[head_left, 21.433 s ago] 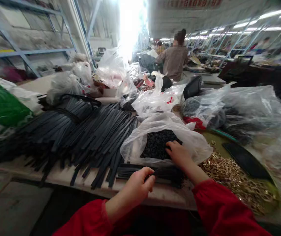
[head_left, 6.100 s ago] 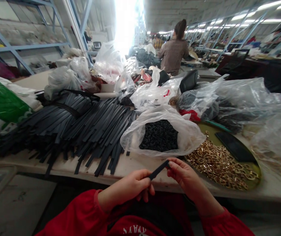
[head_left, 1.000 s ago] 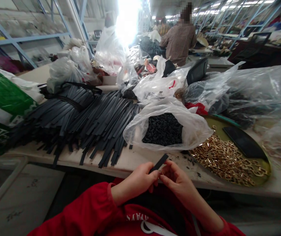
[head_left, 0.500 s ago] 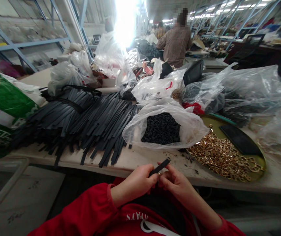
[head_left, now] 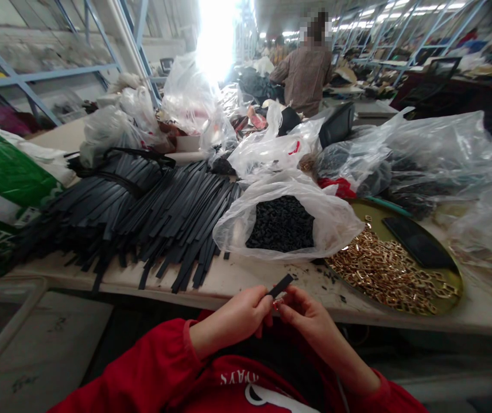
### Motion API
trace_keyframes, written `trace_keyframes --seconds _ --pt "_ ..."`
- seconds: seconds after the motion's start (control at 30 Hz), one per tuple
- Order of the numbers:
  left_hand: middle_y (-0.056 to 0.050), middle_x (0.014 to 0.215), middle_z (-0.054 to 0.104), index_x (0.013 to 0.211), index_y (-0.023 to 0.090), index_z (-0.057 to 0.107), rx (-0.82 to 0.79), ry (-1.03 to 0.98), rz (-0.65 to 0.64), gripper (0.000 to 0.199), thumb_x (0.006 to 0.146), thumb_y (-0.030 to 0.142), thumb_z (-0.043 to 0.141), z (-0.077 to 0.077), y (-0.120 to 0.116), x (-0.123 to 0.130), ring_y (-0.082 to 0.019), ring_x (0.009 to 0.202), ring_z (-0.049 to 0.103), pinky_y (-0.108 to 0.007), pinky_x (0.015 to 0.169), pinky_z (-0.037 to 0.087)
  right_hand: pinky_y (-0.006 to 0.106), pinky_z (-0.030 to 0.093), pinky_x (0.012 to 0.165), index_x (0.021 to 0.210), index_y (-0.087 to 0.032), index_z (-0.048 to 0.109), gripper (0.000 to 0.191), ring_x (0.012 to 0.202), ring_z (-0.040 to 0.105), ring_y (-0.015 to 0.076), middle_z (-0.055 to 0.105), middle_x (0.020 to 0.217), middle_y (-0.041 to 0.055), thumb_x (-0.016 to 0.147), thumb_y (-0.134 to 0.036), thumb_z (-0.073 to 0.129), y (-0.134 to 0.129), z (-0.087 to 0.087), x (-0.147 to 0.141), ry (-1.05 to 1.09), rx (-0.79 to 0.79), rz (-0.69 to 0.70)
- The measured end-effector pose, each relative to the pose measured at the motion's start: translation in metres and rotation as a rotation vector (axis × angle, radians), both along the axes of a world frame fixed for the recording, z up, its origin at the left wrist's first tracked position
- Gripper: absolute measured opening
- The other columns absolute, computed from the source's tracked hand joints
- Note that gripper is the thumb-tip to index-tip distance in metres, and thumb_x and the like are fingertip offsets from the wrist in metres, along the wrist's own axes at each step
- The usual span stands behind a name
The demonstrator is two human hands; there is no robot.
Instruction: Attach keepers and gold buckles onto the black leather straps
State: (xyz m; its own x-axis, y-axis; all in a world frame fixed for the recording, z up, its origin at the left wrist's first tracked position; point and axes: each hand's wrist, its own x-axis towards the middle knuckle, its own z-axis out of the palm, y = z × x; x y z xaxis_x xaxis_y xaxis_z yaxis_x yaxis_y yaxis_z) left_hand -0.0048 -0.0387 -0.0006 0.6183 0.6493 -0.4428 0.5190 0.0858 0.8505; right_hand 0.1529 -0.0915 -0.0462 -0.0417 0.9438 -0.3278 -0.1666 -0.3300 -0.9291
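Over my lap, at the table's front edge, my left hand (head_left: 246, 311) is closed around a flat black strap (head_left: 281, 285), whose short end sticks out up and to the right. My right hand (head_left: 307, 314) faces it, fingers pinched on a small shiny metal buckle (head_left: 278, 302) just below the strap's end. Fingers partly hide the buckle, so I cannot tell whether the strap passes through it. Just beyond my hands, an open plastic bag (head_left: 336, 226) holds many small black pieces (head_left: 281, 223).
Many black straps (head_left: 177, 218) lie piled at left, beside a green sack (head_left: 8, 172). To the right, a round tray (head_left: 450, 292) carries gold buckles (head_left: 383, 269) and a black phone (head_left: 420, 242). Plastic bags (head_left: 280, 149) crowd the back. A person (head_left: 308, 80) stands farther off.
My right fingers have moved slightly off the strap's end, and more of the shiny buckle shows between my hands. The strap has shifted slightly left and up. The view has shifted a little.
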Motion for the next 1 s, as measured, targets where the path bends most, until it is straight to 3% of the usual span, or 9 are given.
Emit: trace_keyframes --seconds 0.1,0.23,0.47,0.7,0.77,0.93,1.0 --pt "0.003 0.061 0.052 0.081 0.017 0.048 0.045 0.062 0.0 0.025 0.084 0.032 0.028 0.009 0.004 -0.009 -0.008 0.042 0.042 -0.019 0.041 0.031 0.018 0.046 0.054 0.088 -0.018 0.063 0.032 0.054 0.053 0.0065 0.06 0.062 -0.004 0.061 -0.032 0.073 0.004 0.006 0.004 0.167 -0.102 -0.229" --pt "0.002 0.06 0.052 0.069 0.017 0.051 0.212 0.156 -0.088 0.029 0.084 0.034 0.033 0.018 0.003 -0.017 -0.011 0.055 0.047 -0.021 0.052 0.031 0.014 0.051 0.054 0.08 -0.019 0.064 0.033 0.054 0.058 0.0038 0.064 0.069 -0.0055 0.051 -0.021 0.08 0.009 0.016 0.003 0.538 -0.213 -0.467" --pt "0.002 0.061 0.052 0.07 0.018 0.049 0.287 0.159 -0.113 0.026 0.086 0.031 0.031 0.023 -0.001 -0.014 -0.012 0.057 0.047 -0.021 0.052 0.028 0.01 0.053 0.051 0.079 -0.02 0.064 0.029 0.05 0.06 0.0039 0.064 0.062 -0.0061 0.054 -0.015 0.078 0.003 0.017 -0.003 0.758 -0.304 -0.447" --pt "0.001 0.061 0.051 0.068 0.018 0.049 0.404 0.146 -0.128 0.026 0.085 0.029 0.034 0.023 -0.007 -0.013 -0.011 0.056 0.044 -0.022 0.053 0.027 0.012 0.052 0.054 0.08 -0.021 0.062 0.029 0.051 0.057 0.0027 0.063 0.066 -0.0072 0.056 -0.022 0.078 -0.005 0.017 -0.016 0.676 -0.295 -0.422" --pt "0.0 0.065 0.054 0.072 0.017 0.051 0.331 0.073 -0.095 0.023 0.085 0.028 0.035 0.019 -0.01 -0.009 -0.01 0.058 0.046 -0.021 0.054 0.031 0.014 0.05 0.051 0.081 -0.02 0.061 0.03 0.05 0.055 0.0031 0.062 0.065 -0.0068 0.056 -0.025 0.078 -0.008 0.018 -0.025 0.622 -0.266 -0.411" --pt "0.003 0.068 0.057 0.085 0.017 0.044 -0.155 -0.126 0.008 0.012 0.079 0.028 0.043 0.015 -0.012 -0.002 -0.005 0.041 0.041 -0.016 0.039 0.029 0.017 0.038 0.042 0.074 -0.017 0.059 0.027 0.046 0.046 0.0054 0.055 0.055 -0.0061 0.062 -0.036 0.073 -0.016 0.015 -0.035 0.222 -0.042 -0.372" --pt "0.003 0.066 0.056 0.081 0.016 0.042 -0.262 -0.18 0.027 0.014 0.079 0.031 0.043 0.017 -0.011 -0.001 -0.004 0.039 0.039 -0.015 0.036 0.027 0.018 0.037 0.044 0.07 -0.016 0.056 0.026 0.047 0.046 0.0063 0.053 0.054 -0.0054 0.066 -0.04 0.068 -0.017 0.015 -0.033 0.15 -0.021 -0.321"
